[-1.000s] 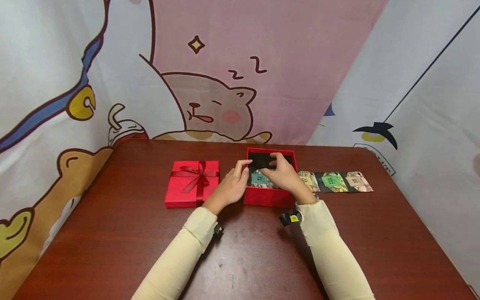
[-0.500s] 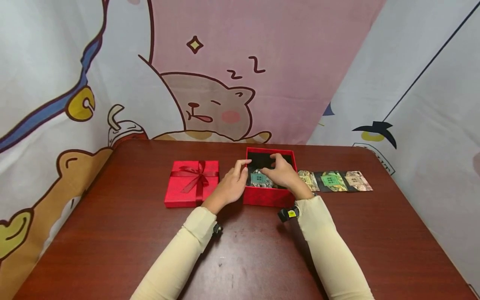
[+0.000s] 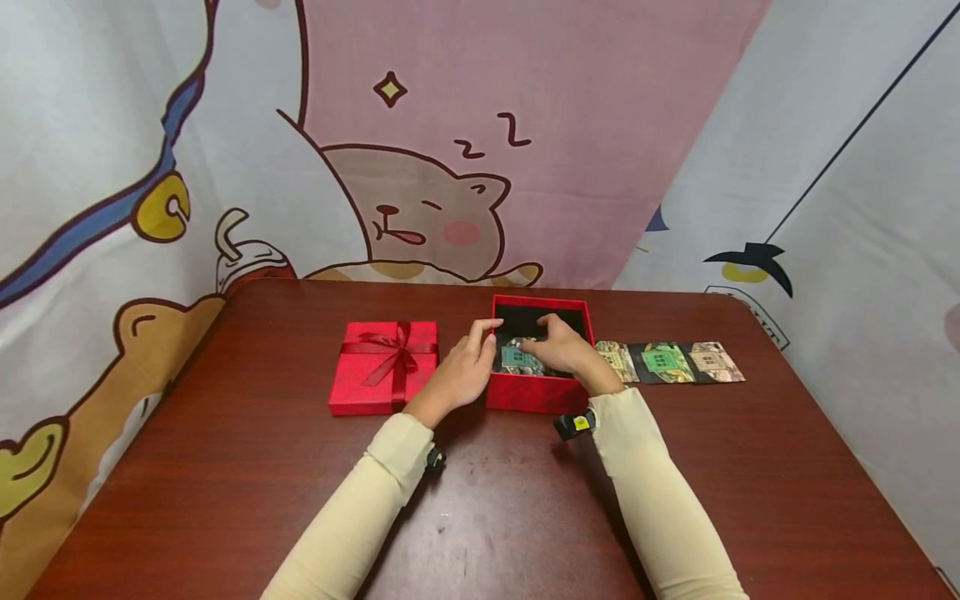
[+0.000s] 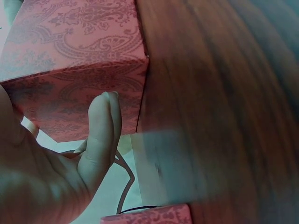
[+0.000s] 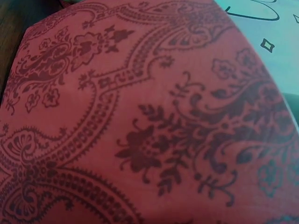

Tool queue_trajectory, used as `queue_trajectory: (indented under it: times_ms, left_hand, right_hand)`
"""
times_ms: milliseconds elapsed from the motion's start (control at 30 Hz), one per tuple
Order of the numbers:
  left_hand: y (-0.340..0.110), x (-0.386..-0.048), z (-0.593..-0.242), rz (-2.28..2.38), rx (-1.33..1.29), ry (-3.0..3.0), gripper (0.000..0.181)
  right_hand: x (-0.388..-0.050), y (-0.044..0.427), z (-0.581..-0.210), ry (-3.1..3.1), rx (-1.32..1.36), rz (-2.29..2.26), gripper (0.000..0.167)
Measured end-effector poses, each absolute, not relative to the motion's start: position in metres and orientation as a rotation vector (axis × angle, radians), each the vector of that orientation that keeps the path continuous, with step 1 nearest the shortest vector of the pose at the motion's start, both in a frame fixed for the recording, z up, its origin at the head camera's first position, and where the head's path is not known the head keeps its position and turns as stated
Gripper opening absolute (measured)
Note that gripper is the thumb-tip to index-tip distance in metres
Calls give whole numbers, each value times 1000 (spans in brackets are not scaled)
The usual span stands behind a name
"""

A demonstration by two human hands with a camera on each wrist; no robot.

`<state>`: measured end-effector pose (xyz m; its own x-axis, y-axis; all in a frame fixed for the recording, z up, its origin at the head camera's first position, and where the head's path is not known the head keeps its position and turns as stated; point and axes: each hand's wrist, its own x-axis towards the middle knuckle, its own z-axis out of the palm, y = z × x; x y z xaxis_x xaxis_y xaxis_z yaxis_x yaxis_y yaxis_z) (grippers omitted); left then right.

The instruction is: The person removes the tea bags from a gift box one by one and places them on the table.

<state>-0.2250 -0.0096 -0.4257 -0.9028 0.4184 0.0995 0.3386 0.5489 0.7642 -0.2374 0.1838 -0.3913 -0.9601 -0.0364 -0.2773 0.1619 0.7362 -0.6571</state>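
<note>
A red box (image 3: 536, 394) with a black inside stands toward the back of the table, its top uncovered. Inside it lies a flat packet (image 3: 516, 357) with a teal label. My left hand (image 3: 467, 365) rests at the box's left side, index finger at the rim; in the left wrist view straight fingers (image 4: 100, 126) lie by the patterned wall. My right hand (image 3: 562, 346) reaches into the box over its right part, thumb above the packet and index finger bent down. Its fingertips are partly hidden, so a grip cannot be made out. Only the box's wall (image 5: 154, 121) fills the right wrist view.
Left of the box lies a red lid (image 3: 360, 387) with a ribbon bow (image 3: 397, 357). Three flat packets with coloured labels lie in a row to the right: yellow (image 3: 617, 360), green (image 3: 662, 363) and beige (image 3: 716, 363). A printed curtain (image 3: 600, 150) hangs behind the table (image 3: 480, 500).
My right hand has sunk slightly lower into the box, its fingers drawing down toward the thumb. The left hand has stayed at the left rim.
</note>
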Motion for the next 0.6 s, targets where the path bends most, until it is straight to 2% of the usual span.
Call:
queue_trajectory:
  times_ms: [600]
  left_hand:
    - [-10,-226,-427,1296,684,2694,42]
  right_hand:
    - [-238,184,-394,2649,88,-1089,69]
